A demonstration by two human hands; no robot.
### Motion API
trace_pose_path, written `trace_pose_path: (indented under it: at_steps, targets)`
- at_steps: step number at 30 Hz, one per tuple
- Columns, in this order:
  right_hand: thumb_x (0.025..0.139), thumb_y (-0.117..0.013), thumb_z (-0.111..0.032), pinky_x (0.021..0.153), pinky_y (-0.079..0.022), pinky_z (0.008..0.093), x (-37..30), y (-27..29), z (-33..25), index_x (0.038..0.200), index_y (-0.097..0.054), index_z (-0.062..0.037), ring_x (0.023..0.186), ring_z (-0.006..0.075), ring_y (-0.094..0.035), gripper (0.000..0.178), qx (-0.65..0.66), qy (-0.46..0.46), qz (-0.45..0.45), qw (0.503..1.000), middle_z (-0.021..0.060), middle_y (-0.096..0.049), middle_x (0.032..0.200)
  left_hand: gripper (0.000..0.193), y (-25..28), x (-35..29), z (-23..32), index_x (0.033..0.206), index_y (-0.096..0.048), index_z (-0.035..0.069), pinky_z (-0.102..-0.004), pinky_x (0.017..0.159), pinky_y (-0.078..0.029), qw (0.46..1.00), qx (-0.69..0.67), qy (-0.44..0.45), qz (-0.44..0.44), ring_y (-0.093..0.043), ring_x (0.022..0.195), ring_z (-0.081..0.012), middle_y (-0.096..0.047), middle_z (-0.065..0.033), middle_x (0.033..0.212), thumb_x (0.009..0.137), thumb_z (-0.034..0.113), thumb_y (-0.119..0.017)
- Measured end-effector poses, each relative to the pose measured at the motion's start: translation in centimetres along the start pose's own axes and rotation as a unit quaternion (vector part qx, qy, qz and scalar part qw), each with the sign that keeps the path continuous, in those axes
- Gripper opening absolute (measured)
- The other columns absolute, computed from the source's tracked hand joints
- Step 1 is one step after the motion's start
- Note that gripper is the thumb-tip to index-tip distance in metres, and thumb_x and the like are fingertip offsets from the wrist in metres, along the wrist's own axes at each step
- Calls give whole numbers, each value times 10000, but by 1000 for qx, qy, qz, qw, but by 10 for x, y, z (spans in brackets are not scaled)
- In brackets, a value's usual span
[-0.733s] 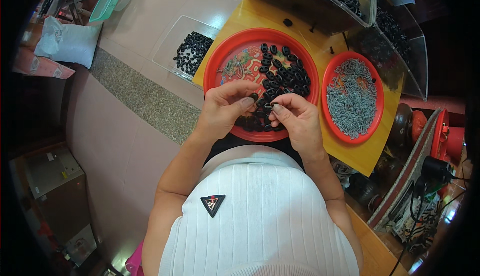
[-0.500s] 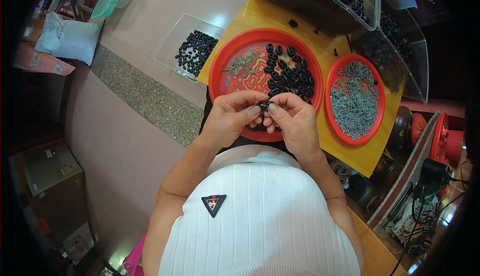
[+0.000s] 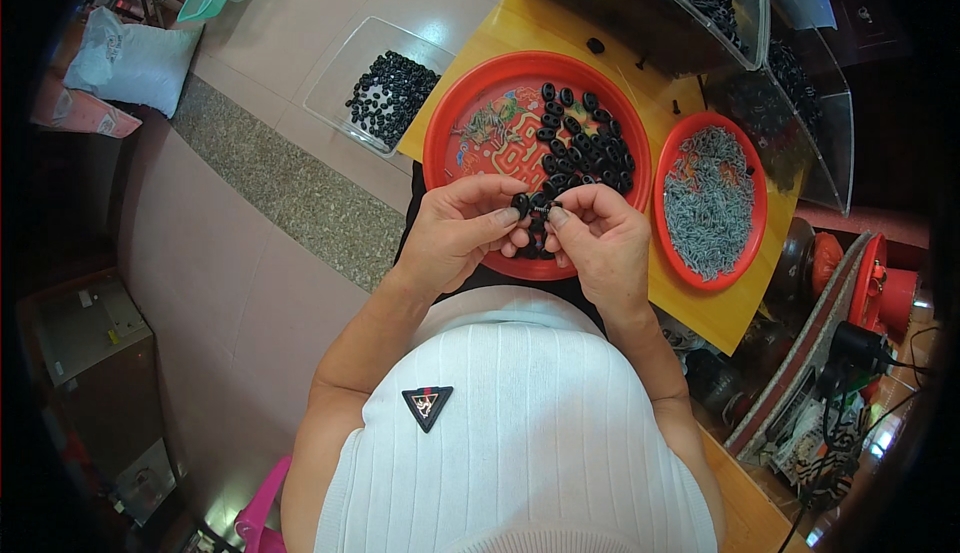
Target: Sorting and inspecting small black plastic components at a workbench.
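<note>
My left hand (image 3: 455, 238) pinches a black oval cord-lock body (image 3: 520, 204) between thumb and fingers. Facing it, my right hand (image 3: 607, 243) grips a small black plunger, mostly covered by the fingertips, with a metal spring (image 3: 541, 209) pointing toward the body. A narrow gap separates the two parts. Both hands are over the near side of a round red tray (image 3: 437, 118). On the tray's right half lie many black oval cord-lock bodies (image 3: 580, 158). A small pile of springs (image 3: 488, 127) rests on its left side.
A red oval dish (image 3: 663, 215) heaped with springs (image 3: 708, 208) stands right on the yellow table (image 3: 735, 315). Behind are clear bins (image 3: 690, 23) of black parts. A clear box (image 3: 335, 83) holding small black pieces sits at the left, beyond the table edge.
My hands have drawn slightly apart, and the spring now shows between the two black parts. The whole view has shifted a little.
</note>
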State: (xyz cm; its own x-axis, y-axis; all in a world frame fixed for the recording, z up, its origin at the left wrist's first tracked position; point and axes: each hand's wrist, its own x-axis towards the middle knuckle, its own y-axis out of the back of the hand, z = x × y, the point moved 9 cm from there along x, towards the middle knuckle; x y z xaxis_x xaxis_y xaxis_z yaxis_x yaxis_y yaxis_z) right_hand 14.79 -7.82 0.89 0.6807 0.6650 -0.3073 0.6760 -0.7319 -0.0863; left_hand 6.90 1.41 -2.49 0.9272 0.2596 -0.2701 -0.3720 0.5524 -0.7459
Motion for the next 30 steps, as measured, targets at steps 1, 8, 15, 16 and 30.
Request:
trace_pose_path:
  at_steps: [1,8,15,16,30]
  targets:
    - [787,-562,-27,504,-422,165,0,-1,-1,847,-549,17,581,47,-527,76,-1,0,0,1000,18,-567,685,246,1,0,0,1040,-532,-23,-226,565,-498,1000,5,-2,3,-602,677,-151,-593,-105,815,795,-29,-541]
    - [784,-557,-20,522,-430,170,-1,-4,-3,829,-548,16,590,43,-524,59,-37,3,4,999,16,-565,688,246,-3,-3,1,1028,-542,-20,-216,562,-498,999,27,-21,-1,-604,687,-143,-597,-98,822,783,-33,-559]
    - [783,-553,-15,519,-428,168,0,-5,1,820,-545,20,590,43,-522,51,-44,2,-1,999,15,-561,678,253,0,-3,1,1030,-545,-14,-214,574,-500,994,95,-39,19,-598,684,-129,-605,-96,834,779,-34,-564]
    - [783,-553,-15,519,-428,168,1,-4,1,820,-545,20,590,43,-522,51,-44,2,-1,999,15,-561,678,265,-1,-3,1,1039,-538,-11,-225,580,-508,993,106,-43,19,-603,686,-146,-603,-114,847,778,-52,-554]
    - [795,-548,-34,455,-433,164,6,-8,12,810,-542,23,555,47,-542,59,-43,-27,-27,998,32,-572,648,249,-4,-4,2,1028,-551,-22,-187,592,-475,987,145,-65,16,-568,668,-75,-611,-63,809,781,-16,-575]
